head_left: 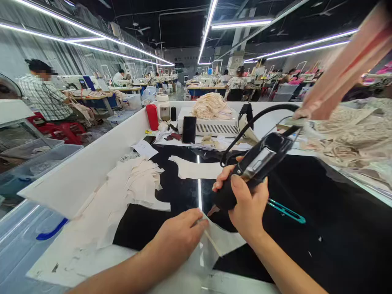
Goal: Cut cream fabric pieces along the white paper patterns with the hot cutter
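I see right hand [249,208] clasping glossy black corded handheld tool [263,157]; below it, left hand [182,234] pinching thin cream fabric piece [231,241] by edge. Piece seems mid-work; heaped pale fabric pieces [134,183] left of grip: done or waiting, can't tell.

Overhead tube lights [207,28] glare off the black tabletop [346,220] (the upper-right pink cloth [349,65] blurs).
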The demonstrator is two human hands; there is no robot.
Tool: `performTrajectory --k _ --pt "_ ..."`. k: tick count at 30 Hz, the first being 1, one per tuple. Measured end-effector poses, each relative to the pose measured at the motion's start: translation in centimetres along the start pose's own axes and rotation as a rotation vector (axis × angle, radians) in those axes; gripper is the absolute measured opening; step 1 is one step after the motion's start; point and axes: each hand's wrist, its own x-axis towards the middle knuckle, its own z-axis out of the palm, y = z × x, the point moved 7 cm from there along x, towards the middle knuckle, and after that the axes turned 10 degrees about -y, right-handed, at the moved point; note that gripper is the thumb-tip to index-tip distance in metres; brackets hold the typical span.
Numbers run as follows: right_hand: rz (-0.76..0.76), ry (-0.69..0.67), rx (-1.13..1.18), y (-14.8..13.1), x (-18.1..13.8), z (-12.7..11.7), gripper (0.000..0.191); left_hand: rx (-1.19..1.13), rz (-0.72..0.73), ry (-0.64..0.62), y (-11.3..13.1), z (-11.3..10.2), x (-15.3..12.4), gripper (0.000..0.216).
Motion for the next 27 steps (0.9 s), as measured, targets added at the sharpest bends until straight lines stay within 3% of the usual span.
performTrajectory --k 15,21,27 --pt "0.015 0.013 -0.048 -0.6 -0.2 -0.6 0.028 0.031 -0.019 -0.055 -0.7 0.4 0.1 0.024" --pt "-0.004 0.044 -0.058 -1.9 -0.2 -1.8 0.035 0.050 0.067 -0.021 0.3 -1.2 0.7 0.019" --pt "0.004 0.039 -0.053 -1.8 -0.5 -2.1 0.036 0.006 0.066 -0.110 1.0 -0.6 1.4 0.016"
